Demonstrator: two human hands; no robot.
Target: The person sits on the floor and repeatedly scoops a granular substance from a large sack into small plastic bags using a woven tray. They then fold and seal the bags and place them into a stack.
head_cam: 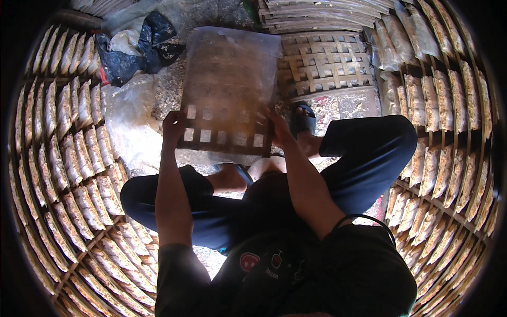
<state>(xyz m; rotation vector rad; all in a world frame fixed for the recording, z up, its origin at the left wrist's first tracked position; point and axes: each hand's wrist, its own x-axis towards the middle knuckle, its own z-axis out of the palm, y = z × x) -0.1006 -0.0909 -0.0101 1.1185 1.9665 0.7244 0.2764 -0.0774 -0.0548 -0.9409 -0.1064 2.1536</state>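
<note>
My left hand point(174, 123) grips the left edge of a woven bamboo tray point(222, 143), and my right hand point(279, 128) grips its right edge. A translucent plastic sheet point(233, 43) lies over the tray and reaches past its far end. Square gaps in the weave show through near my hands; the far part is blurred and brownish. The tray is held between my bent knees. My fingertips are partly hidden at its edges.
Slatted racks with many pale, crumb-edged pieces point(85, 158) point(431, 166) curve round both sides. Another woven bamboo tray point(324, 65) lies at the back right, under stacked bamboo strips point(317, 12). Dark plastic bags point(122, 59) and clear plastic point(130, 115) lie at the left.
</note>
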